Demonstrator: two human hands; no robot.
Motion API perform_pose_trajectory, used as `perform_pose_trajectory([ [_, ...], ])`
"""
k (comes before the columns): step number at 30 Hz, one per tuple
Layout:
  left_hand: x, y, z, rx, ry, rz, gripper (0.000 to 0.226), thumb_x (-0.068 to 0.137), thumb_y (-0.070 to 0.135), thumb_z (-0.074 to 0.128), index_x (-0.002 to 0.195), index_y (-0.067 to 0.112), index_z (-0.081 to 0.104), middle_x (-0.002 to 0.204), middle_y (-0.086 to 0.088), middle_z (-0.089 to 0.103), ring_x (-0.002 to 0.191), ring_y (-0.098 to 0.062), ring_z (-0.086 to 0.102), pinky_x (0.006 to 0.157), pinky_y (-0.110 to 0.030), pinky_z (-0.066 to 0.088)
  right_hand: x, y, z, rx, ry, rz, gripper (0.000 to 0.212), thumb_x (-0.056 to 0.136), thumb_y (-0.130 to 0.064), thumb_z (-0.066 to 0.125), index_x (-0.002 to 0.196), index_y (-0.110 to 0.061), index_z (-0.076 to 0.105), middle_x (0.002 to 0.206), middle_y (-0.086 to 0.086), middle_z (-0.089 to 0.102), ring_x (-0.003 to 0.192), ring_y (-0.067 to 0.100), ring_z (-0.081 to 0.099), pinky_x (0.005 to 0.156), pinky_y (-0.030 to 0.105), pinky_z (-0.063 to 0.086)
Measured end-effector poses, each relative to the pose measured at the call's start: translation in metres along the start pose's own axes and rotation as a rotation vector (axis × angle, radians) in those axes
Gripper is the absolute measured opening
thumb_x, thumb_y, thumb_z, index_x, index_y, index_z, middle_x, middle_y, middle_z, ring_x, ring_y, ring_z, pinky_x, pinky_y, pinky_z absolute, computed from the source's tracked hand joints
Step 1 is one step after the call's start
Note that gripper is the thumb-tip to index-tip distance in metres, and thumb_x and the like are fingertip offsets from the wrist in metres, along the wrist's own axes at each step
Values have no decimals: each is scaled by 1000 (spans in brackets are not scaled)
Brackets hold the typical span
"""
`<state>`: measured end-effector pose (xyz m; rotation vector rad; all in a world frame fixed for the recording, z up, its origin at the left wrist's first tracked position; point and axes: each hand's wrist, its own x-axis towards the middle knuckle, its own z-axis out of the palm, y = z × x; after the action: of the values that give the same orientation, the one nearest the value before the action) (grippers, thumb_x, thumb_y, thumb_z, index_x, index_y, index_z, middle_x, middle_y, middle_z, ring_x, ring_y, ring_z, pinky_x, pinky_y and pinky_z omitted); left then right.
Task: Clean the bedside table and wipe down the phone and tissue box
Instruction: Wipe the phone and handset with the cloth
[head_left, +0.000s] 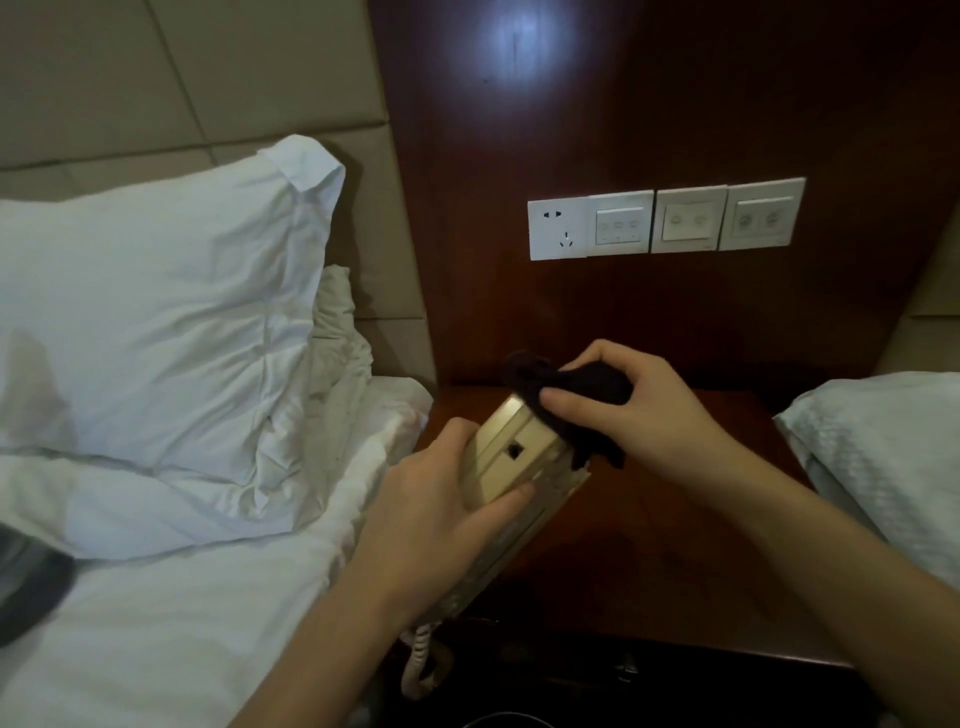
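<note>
My left hand grips a beige phone, tilted up on edge above the dark wooden bedside table, its back facing me. A curly cord hangs from its lower end. My right hand pinches a dark cloth and presses it against the phone's upper end. No tissue box shows in this view.
A bed with white pillows and sheets lies to the left, touching the table's side. Another white pillow sits on the right. A row of white wall sockets and switches is mounted on the wood panel behind the table.
</note>
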<state>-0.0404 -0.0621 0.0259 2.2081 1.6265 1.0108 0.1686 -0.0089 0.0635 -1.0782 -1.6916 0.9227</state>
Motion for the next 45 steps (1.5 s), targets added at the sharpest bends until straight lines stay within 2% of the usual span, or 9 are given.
perform_pose_trajectory([
  [8, -16, -1, 1, -215, 71, -61, 33, 81, 53, 77, 101, 36, 56, 89, 13, 64, 83, -1, 63, 66, -24, 51, -12, -12, 12, -57, -39, -41, 18, 84, -26, 77, 93, -16, 66, 91, -1, 71, 82, 11, 71, 70, 33, 62],
  [11, -25, -5, 4, -326, 128, -87, 34, 81, 52, 77, 103, 33, 59, 91, 14, 64, 85, -5, 63, 69, -24, 51, -16, 1, 1, -188, 154, 33, 15, 84, -32, 76, 89, -23, 66, 88, -4, 68, 81, 13, 69, 63, 28, 58],
  [14, -28, -11, 5, -466, 190, -128, 38, 76, 52, 79, 100, 30, 59, 91, 12, 66, 80, -8, 64, 66, -21, 51, -35, 3, -1, 76, 261, 47, 25, 79, -41, 71, 93, -20, 67, 89, 0, 71, 78, 18, 72, 60, 29, 57],
  [19, -27, -16, 24, -421, 166, -85, 40, 74, 65, 73, 101, 46, 51, 97, 12, 63, 91, -11, 64, 77, -39, 56, -38, -6, 22, 71, 136, -13, 26, 78, -42, 70, 97, -25, 67, 91, -11, 69, 84, 5, 69, 64, 23, 57],
  [25, -14, -9, 20, -454, 185, -58, 42, 78, 62, 69, 111, 42, 54, 102, 21, 62, 94, -3, 63, 75, -21, 52, -25, -6, 28, -65, 79, -79, 13, 84, -35, 74, 93, -29, 66, 93, -4, 69, 84, 10, 70, 71, 36, 61],
  [33, -10, -17, 18, -437, 172, -40, 30, 85, 61, 65, 107, 45, 53, 98, 16, 65, 89, -7, 66, 70, -22, 52, -3, -24, 37, -150, -66, -177, 17, 81, -34, 78, 90, -25, 66, 93, -8, 68, 87, 7, 67, 77, 35, 59],
  [39, -8, -16, 19, -412, 184, -38, 36, 84, 65, 63, 110, 41, 55, 100, 19, 64, 90, -5, 65, 70, -14, 48, 20, -14, 18, -298, -7, -25, 17, 82, -35, 77, 83, -25, 64, 84, -3, 69, 80, 10, 68, 74, 48, 59],
  [43, -5, -16, 20, -364, 175, -28, 40, 84, 67, 62, 118, 50, 51, 107, 22, 64, 100, -2, 64, 79, -22, 53, 13, -28, 30, -246, -79, -128, 16, 82, -35, 77, 83, -27, 64, 84, -5, 68, 79, 9, 68, 71, 41, 60],
  [45, -7, -14, 20, -404, 170, -29, 47, 83, 63, 64, 125, 50, 49, 114, 25, 64, 107, 3, 63, 84, -15, 51, 8, -32, 33, -196, -158, -172, 16, 83, -31, 77, 87, -24, 64, 87, -5, 69, 81, 8, 68, 69, 36, 61],
])
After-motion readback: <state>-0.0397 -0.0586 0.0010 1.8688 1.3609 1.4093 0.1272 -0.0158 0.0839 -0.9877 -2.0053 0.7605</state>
